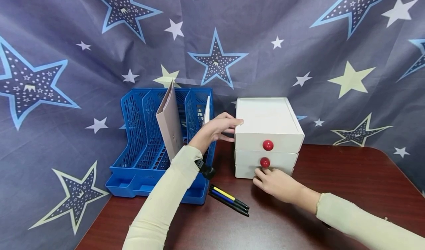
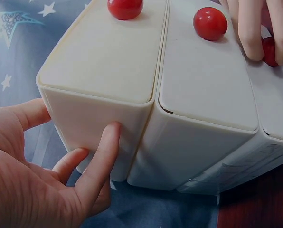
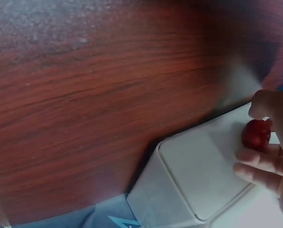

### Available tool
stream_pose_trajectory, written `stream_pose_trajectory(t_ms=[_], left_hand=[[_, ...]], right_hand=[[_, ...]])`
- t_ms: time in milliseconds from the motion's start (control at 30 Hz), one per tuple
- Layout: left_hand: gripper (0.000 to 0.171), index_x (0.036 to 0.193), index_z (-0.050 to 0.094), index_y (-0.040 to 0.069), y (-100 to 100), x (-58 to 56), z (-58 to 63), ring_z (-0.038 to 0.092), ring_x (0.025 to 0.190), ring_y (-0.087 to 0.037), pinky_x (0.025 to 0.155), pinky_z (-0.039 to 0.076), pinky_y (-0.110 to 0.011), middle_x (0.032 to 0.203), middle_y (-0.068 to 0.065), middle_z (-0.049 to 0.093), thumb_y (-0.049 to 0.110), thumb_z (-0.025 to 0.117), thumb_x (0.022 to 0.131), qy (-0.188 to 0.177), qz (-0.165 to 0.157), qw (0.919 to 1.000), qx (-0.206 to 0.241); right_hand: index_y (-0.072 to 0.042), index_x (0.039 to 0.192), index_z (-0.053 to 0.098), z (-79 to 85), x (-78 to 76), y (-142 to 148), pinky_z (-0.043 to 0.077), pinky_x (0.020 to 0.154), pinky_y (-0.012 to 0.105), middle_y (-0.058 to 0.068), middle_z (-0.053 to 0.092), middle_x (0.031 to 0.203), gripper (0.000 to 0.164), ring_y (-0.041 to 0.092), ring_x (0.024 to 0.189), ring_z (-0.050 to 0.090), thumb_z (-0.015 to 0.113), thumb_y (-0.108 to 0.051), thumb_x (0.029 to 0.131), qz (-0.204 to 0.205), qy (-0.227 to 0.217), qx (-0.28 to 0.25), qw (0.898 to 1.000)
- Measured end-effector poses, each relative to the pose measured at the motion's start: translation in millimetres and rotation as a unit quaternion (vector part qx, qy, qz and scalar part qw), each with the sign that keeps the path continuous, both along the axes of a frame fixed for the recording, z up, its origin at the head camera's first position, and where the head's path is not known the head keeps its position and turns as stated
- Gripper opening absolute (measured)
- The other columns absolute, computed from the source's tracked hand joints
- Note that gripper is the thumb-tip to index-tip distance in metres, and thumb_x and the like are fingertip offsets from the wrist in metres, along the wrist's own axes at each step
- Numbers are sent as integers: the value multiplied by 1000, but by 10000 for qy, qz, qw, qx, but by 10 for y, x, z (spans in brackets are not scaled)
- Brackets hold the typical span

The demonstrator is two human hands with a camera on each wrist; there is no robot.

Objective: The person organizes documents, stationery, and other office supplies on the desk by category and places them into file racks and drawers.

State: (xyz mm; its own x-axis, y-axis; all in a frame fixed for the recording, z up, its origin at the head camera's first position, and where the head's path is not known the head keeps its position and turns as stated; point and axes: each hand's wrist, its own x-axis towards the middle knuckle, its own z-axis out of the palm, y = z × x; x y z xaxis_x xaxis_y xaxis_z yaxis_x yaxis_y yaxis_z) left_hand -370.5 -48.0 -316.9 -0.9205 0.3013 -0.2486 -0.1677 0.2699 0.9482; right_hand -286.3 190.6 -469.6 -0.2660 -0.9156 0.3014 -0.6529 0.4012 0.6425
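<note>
A white three-drawer box (image 1: 267, 115) stands on the table, each drawer front bearing a round red knob. My left hand (image 1: 220, 127) rests on the box's left side near the top; in the left wrist view its straight fingers (image 2: 103, 156) press the side wall while the thumb reaches the top edge. Low at the front, my right hand (image 1: 280, 185) pinches the bottom drawer's red knob (image 3: 256, 135) between thumb and fingers. That knob is hidden behind the hand in the head view. Above it show the middle knob (image 1: 265, 162) and the top knob (image 1: 268, 145). All the drawers look pushed in.
Left of the box is a blue file organizer (image 1: 132, 132) holding a beige folder (image 1: 170, 128) and a white item (image 1: 207, 111). Several pens (image 1: 229, 200) lie on the dark red table (image 1: 352, 180) in front. A star-patterned cloth (image 1: 265, 13) hangs behind.
</note>
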Motion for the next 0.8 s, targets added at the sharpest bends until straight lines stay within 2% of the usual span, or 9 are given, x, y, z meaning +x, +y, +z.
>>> stream_pose_trajectory(t_ms=[100, 233, 367, 633, 800], left_hand=[[36, 118, 48, 12, 1, 6, 1, 56, 130, -35, 95, 59, -52, 140, -17, 52, 31, 71, 97, 7, 9, 10000, -15], [38, 119, 48, 12, 3, 2, -5, 55, 131, -36, 101, 55, -56, 142, -17, 51, 30, 71, 97, 4, 8, 10000, 38], [38, 120, 47, 11, 1, -9, -18, 53, 133, -37, 104, 53, -58, 142, -17, 50, 30, 71, 97, -5, 22, 10000, 63], [38, 120, 48, 12, 7, -15, -26, 55, 132, -35, 94, 60, -51, 141, -15, 53, 32, 71, 97, 34, 27, 10000, -62], [38, 120, 48, 12, 14, -3, -18, 55, 132, -36, 99, 57, -54, 141, -15, 53, 31, 71, 97, 18, 32, 10000, -4]], right_hand=[[-7, 93, 55, -25, -26, -25, 53, 60, 28, 10, 52, 98, 33, 23, 79, 60, 79, -4, 71, 25, 64, 61, 10000], [-6, 93, 54, -41, -48, -50, 54, 61, 27, 11, 52, 98, 35, 22, 81, 60, 82, -6, 71, 37, 64, 91, 9999], [-6, 94, 54, -58, -73, -59, 55, 61, 28, 11, 52, 99, 35, 22, 82, 60, 82, -6, 72, 48, 11, 75, 10000], [-6, 92, 52, -113, -88, -57, 55, 62, 28, 11, 51, 98, 32, 22, 82, 59, 78, -4, 74, 92, -81, -125, 9998], [-5, 92, 52, -134, -84, -50, 54, 61, 28, 11, 51, 99, 32, 23, 83, 59, 78, -3, 74, 45, -157, -253, 9995]])
